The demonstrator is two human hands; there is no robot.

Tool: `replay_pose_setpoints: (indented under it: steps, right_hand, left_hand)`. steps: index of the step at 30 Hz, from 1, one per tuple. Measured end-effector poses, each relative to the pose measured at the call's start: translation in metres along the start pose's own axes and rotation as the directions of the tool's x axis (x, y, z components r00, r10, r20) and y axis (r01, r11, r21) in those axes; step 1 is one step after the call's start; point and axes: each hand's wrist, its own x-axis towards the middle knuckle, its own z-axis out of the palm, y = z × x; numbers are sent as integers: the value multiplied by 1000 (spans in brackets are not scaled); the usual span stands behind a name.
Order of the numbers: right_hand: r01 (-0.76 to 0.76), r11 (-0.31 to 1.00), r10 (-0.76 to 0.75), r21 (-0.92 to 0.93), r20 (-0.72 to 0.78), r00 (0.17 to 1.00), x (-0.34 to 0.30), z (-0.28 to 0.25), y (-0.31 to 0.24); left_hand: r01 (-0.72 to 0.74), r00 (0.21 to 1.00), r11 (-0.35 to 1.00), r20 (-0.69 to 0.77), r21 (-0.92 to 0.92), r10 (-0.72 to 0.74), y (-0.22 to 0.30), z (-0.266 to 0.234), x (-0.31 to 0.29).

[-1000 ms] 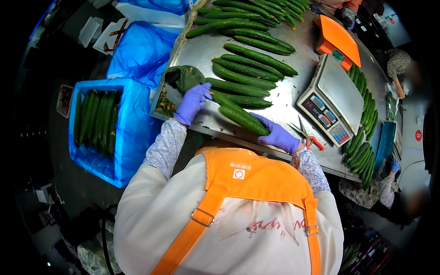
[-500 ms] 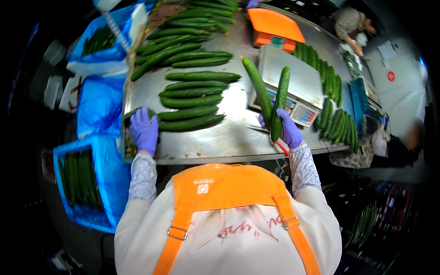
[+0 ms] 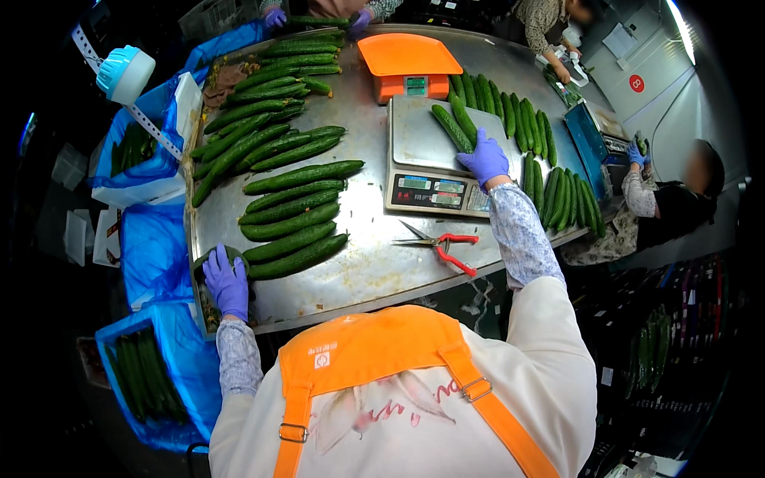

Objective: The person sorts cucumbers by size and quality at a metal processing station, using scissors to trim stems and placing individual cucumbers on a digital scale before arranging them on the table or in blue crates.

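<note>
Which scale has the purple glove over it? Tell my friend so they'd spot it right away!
Find the big metal table. Just beyond the red-handled scissors sits a scale. Unlike the orange-topped scale behind it, this one has a flat silver top, with two cucumbers and the right hand over it.

The person wears an off-white top (image 3: 526, 358) with long, loose sleeves. On its chest there is a soft grey and pink drawing (image 3: 347, 405), and also curly red letters (image 3: 392, 409). Over this top goes an orange apron (image 3: 382, 338), which has a small white square mark (image 3: 321, 360) on it. Its two orange straps (image 3: 500, 426) carry each a metal buckle (image 3: 476, 389). Whitish sleeve covers (image 3: 526, 231) with a fine blue-grey pattern cover the forearms. The left hand (image 3: 227, 283) and the right hand (image 3: 485, 158) both have a thin purple glove (image 3: 233, 296).
</note>
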Motion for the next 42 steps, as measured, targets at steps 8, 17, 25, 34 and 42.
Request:
replay_pose_setpoints:
  steps: [8, 17, 25, 34, 42]
  right_hand:
    - [70, 959, -65, 275, -26, 998, 9, -1, 18]
    - [113, 797, -82, 593, -79, 994, 27, 23, 62]
    - [104, 763, -61, 638, -89, 994, 19, 18, 60]
    - [132, 947, -131, 294, -26, 991, 27, 26, 49]
    - [221, 973, -229, -62, -350, 908, 24, -3, 20]
  left_hand:
    - [1, 1000, 1000, 29, 13, -1, -3, -2, 0]
    - [0, 999, 1000, 54, 8, 0, -5, 4, 3]
    - [-24, 999, 1000, 28, 18, 23, -11, 12, 4]
    - [-63, 995, 997, -74, 54, 67, -13, 13, 0]
    - [126, 990, 991, 79, -55, -121, 3, 0, -1]
